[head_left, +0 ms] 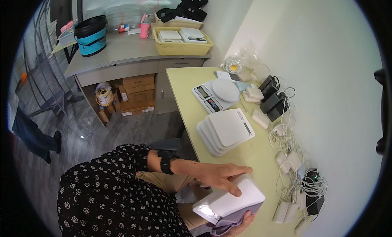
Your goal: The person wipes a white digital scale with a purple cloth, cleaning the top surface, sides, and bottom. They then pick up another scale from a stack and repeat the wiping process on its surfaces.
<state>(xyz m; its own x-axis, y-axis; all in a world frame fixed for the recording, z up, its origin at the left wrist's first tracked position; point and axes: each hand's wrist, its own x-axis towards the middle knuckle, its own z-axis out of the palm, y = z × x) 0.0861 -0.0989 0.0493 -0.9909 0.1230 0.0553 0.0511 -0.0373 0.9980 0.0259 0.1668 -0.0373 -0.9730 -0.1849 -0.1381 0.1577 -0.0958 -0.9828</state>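
Observation:
A white, flat-bodied kitchen scale (234,198) is held tilted at the near edge of the pale yellow table (263,159). My left hand (220,175), with a dark band on its wrist, grips its upper edge, thumb on the white face. My right hand (245,224) is below, partly hidden, holding a purple cloth (232,220) against the scale's lower side. Just beyond my left hand sits a stack of white kitchen scales (228,128). Farther along stands another scale (216,94) with a round plate, a display and buttons.
Tangled white cables (286,143), white adapters (260,118) and black power units (274,106) line the wall side. On a grey desk (126,49) are a yellow bin (183,49) with scales and a blue-black bucket (90,36). Cardboard boxes (139,92) sit below. A person's legs (34,133) show at left.

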